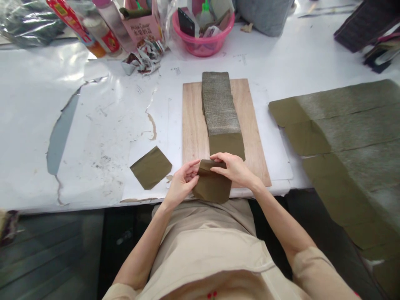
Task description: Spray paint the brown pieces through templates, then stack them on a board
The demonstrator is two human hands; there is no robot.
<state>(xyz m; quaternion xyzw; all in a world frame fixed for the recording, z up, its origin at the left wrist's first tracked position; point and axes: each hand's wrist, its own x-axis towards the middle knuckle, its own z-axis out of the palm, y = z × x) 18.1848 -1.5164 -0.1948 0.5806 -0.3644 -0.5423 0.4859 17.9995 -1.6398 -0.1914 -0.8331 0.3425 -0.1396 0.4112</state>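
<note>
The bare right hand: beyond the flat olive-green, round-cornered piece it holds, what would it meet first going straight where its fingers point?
Probably the bare left hand: the right hand points its fingers leftward toward it, across the flat olive-green piece. The single view leaves depth unclear.

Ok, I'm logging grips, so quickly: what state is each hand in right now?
Left hand: closed, holding the olive piece at its left edge.
Right hand: closed, pinching the same piece near its top edge.
</note>
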